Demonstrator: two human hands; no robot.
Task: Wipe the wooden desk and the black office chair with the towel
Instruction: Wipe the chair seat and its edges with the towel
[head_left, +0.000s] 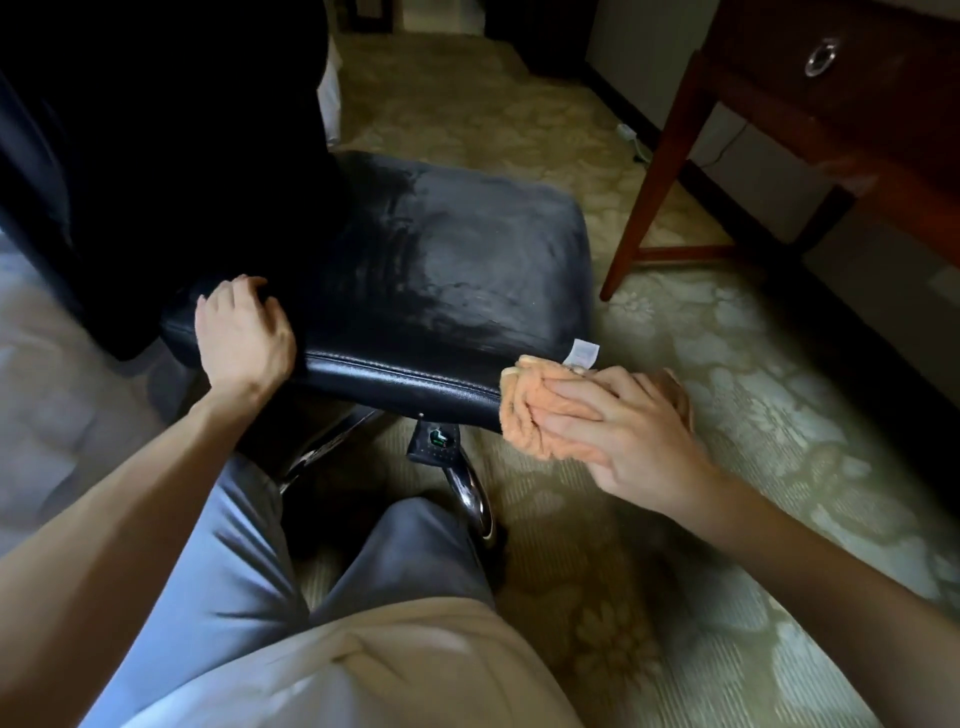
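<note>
The black office chair (447, 260) stands in front of me, its leather seat streaked with damp wipe marks and its tall backrest dark at the upper left. My left hand (241, 332) grips the seat's near left corner. My right hand (623, 431) presses a bunched orange towel (524, 410) with a white label against the seat's near right edge. The wooden desk (831, 104) rises at the upper right, with a ring-pull drawer and a slanted leg.
Patterned beige carpet (753, 389) covers the floor. The chair's chrome base (475, 493) and a lever sit under the seat, just ahead of my knees. A power strip and cable (631, 137) lie by the wall beneath the desk.
</note>
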